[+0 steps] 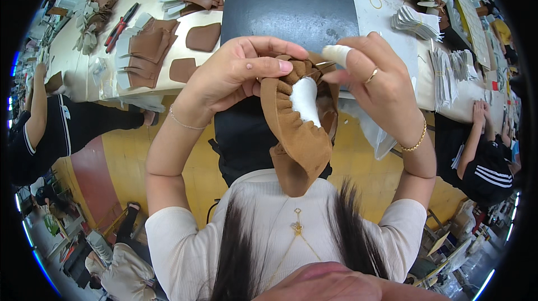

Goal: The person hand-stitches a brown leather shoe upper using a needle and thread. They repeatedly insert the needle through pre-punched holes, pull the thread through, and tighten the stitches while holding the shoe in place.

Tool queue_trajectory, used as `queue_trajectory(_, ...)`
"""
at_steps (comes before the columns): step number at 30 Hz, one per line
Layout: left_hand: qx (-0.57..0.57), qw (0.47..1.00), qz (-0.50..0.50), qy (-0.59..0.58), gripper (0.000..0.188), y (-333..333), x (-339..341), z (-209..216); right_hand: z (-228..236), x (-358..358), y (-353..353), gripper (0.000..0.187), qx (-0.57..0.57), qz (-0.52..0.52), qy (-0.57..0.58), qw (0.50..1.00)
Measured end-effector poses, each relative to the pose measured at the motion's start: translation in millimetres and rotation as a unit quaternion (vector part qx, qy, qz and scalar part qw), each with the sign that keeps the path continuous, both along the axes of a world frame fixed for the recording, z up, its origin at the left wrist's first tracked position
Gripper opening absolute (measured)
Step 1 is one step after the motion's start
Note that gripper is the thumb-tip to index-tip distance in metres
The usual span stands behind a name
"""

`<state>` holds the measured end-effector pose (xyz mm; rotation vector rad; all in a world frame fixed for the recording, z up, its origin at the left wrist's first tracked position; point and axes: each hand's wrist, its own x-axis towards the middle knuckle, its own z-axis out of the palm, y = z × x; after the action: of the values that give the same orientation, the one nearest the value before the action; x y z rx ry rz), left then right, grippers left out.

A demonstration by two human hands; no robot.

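A brown suede shoe upper (297,143) hangs in front of my chest, its edge gathered in small pleats around a smooth white part (304,101). My left hand (241,74) pinches the top end of the upper between thumb and fingers. Close by on the right, my right hand (374,71) has its fingers drawn together at the pleated edge, one finger wrapped in white tape (337,54). Between its fingertips and the leather shows a thin, shiny needle (324,64). My fingers partly hide the sewn edge.
A black mat (291,7) lies on the table ahead. Brown leather pieces (147,49) are stacked left, near red-handled pliers (119,29). White bundles (417,22) lie right. Other people sit at both sides, one in black at left (73,127), one at right (476,155).
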<state>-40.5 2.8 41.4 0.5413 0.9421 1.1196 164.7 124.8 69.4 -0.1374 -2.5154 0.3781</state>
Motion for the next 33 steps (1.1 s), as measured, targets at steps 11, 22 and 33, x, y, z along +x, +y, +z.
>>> queue_trajectory(11,0.000,1.000,-0.013,-0.002,0.029,-5.1,11.7,1.7,-1.9,13.3,-3.7,0.028,-0.019,0.055,-0.008,0.998)
queue_trajectory(22,0.152,0.975,0.153,0.052,0.031,8.0,10.8,33.0,3.7,5.6,18.0,0.032,-0.651,0.223,0.219,0.692)
queue_trajectory(33,0.310,0.866,0.296,0.257,0.017,24.5,27.3,14.8,20.5,-1.2,11.5,0.027,-0.567,0.131,0.343,0.737)
